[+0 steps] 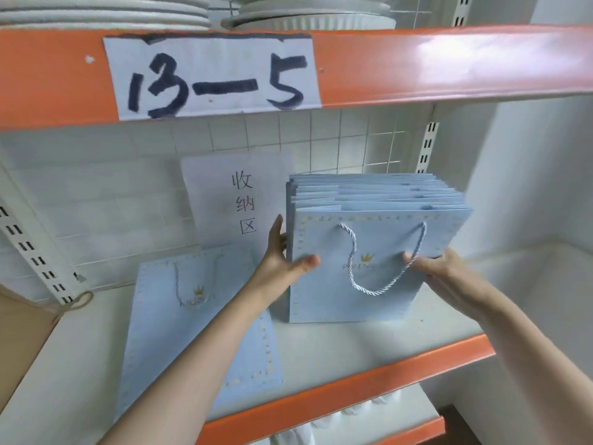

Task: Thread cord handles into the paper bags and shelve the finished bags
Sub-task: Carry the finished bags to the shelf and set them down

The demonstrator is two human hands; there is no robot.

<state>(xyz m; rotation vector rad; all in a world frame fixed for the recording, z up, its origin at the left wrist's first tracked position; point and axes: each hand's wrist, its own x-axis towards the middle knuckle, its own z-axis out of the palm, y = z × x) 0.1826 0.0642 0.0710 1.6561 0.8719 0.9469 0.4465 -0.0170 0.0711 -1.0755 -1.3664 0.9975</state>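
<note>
A stack of several light-blue paper bags (369,297) stands upright on the shelf board (353,342), leaning back toward the tiled wall. The front bag shows a twisted silver-white cord handle (356,252) and a gold crown logo. My left hand (282,255) grips the stack's left edge, thumb on the front face and fingers behind. My right hand (439,268) grips the right edge, its thumb pressing on the cord. Another blue bag (199,342) with a threaded cord lies flat on the shelf to the left, under my left forearm.
An orange beam (417,62) with a paper label "13-5" runs overhead, with white plates stacked above it. A paper sign (237,200) hangs on the tiled wall. A brown cardboard box (19,335) sits at the left. Perforated white uprights flank the shelf.
</note>
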